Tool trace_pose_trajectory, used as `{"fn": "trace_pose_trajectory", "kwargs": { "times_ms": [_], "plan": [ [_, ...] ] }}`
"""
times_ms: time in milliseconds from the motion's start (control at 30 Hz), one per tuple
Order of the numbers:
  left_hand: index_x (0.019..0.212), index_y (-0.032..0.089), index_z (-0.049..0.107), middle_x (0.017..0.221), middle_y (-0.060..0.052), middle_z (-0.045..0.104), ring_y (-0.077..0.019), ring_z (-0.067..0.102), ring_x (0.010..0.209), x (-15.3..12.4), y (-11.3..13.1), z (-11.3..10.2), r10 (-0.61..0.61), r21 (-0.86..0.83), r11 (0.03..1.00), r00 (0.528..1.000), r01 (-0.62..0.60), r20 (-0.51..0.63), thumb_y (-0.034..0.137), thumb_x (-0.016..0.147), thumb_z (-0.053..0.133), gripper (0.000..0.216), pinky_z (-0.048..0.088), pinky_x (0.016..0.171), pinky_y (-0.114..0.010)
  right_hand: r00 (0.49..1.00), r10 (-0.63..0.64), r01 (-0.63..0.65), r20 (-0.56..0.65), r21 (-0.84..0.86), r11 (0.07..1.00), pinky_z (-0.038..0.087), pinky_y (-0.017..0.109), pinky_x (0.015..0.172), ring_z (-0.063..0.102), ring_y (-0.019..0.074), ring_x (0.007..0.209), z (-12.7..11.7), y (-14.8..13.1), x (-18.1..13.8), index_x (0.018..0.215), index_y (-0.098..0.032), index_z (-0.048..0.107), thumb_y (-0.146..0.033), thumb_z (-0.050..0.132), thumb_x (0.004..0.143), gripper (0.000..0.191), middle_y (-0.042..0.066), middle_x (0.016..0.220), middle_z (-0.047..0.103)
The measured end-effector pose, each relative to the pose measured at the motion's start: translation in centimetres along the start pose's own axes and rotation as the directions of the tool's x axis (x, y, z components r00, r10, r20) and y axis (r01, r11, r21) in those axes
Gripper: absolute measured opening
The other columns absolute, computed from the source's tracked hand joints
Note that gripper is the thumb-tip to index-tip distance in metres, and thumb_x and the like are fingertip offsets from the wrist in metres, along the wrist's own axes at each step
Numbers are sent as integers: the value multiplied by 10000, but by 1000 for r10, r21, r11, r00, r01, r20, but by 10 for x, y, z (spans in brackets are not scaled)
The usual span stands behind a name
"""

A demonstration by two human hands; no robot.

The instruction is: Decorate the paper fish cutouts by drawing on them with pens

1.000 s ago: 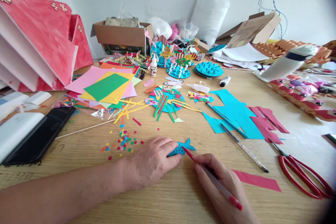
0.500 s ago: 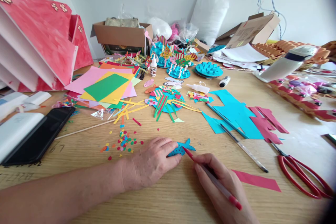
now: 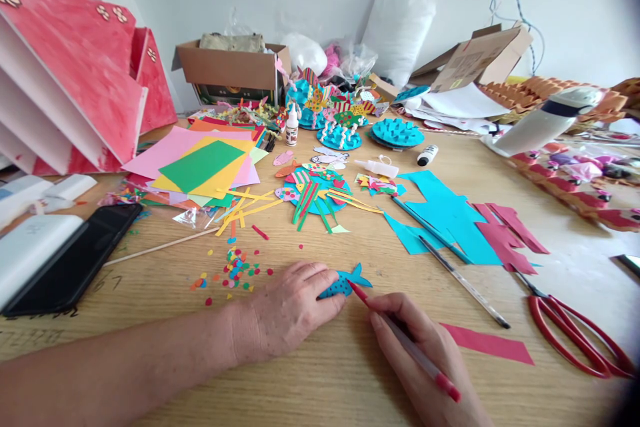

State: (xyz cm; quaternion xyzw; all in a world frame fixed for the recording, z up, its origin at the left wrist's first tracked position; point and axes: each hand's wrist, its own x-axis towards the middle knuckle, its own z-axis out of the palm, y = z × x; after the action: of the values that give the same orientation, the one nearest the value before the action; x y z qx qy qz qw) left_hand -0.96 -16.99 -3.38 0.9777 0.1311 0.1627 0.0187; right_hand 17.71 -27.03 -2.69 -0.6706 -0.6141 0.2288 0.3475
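A small blue paper fish (image 3: 342,285) with dark dots lies on the wooden table, its tail pointing right. The fingers of my left hand (image 3: 295,303) press its front end down, hiding the head. In my right hand (image 3: 420,347) is a red pen (image 3: 417,355), its tip touching the fish near the tail. Left of the fish, small coloured paper dots (image 3: 239,268) are scattered. To the right lie a strip of red paper (image 3: 487,343), a clear pen (image 3: 465,283) and red-handled scissors (image 3: 567,327).
Blue paper scraps (image 3: 440,213) and red scraps (image 3: 507,233) lie at the right. A decorated blue disc (image 3: 330,203) sits ahead, with a glue bottle (image 3: 291,125) behind it. Coloured sheets (image 3: 203,167) are stacked at left, near a phone (image 3: 75,260). A cardboard box (image 3: 233,63) stands at the back.
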Motion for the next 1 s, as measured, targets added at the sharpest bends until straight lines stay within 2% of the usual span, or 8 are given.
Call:
{"fn": "trace_pose_trajectory", "kwargs": {
  "times_ms": [133,267,433,567,1000],
  "plan": [
    [1106,174,558,1082,-90,531,-223,489,1028,0,0,-1,3,-9,1000,1000,-3,4,184,898,497,217,437,908,-371,1000,-10,10,-11,-15,1000,455,177,510,577,115,547,0,-1,2,838,-219,606,-304,477,855,155,-27,653,633],
    [1115,173,556,1093,-95,533,-221,489,1038,0,0,-2,4,-3,1000,1000,-4,21,178,899,493,225,436,906,-369,1000,4,-4,5,3,1000,469,180,545,613,125,616,-1,-1,-1,865,-217,607,-302,475,854,158,-14,722,669],
    [1109,178,558,1087,-92,534,-220,492,1033,0,0,-2,2,-1,1000,1000,-2,4,183,899,493,220,437,906,-370,1000,19,-19,-10,-14,1000,458,186,513,591,126,563,-1,0,-2,827,-219,613,-303,483,846,156,-19,661,645],
    [1124,170,552,1091,-94,534,-218,492,1034,1,0,-3,6,-4,1000,999,-5,34,178,896,495,234,437,906,-366,1000,8,-8,-6,6,1000,465,182,528,599,125,581,0,-1,1,842,-216,616,-304,483,846,160,-15,680,655],
    [1107,176,560,1095,-95,535,-219,493,1049,-1,0,-1,3,5,1000,1000,-3,7,175,892,502,223,435,915,-367,1000,-2,3,-4,6,1000,463,170,526,595,113,567,-1,-2,1,821,-221,603,-301,486,849,144,-28,670,653]
  ]
}}
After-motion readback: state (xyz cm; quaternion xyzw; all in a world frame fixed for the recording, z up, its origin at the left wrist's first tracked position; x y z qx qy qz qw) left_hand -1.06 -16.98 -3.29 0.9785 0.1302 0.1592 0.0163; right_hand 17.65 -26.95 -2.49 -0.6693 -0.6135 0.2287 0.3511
